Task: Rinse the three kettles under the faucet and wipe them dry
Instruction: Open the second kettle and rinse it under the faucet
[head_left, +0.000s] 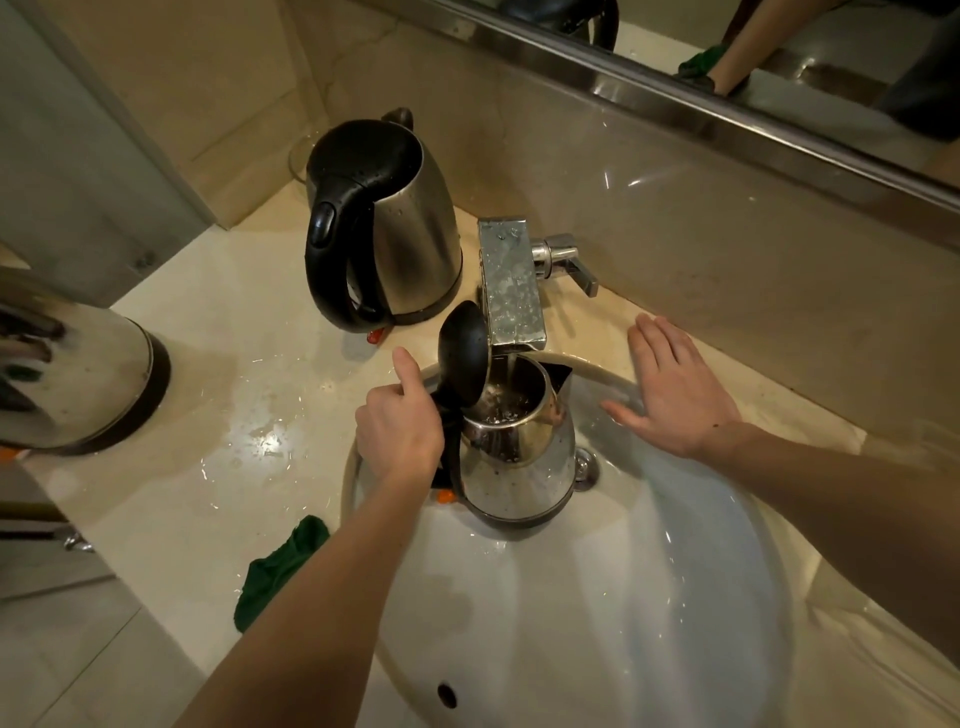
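Under the faucet (511, 291): my kettle (514, 457) is upright over the sink (623, 597). Its black lid (464, 358) is flipped up and water runs into it. I cannot tell if its bottom touches the sink.
Left hand (400, 436): just left of the faucet's stream. My fingers are curled tight round the kettle's black handle (451, 457) and my thumb sticks up.
Right hand (675, 395): right of the faucet, flat on the sink's rim. My fingers are straight, a little apart, holding nothing.
Second kettle (395, 228): just left of the faucet, standing on the counter (234, 415), lid down.
Third kettle (78, 379): far left of the faucet, only partly seen.
Green cloth (280, 566): left of the faucet and nearer to me, on the counter, partly behind my left arm.
Counter: wet and shiny left of the faucet.
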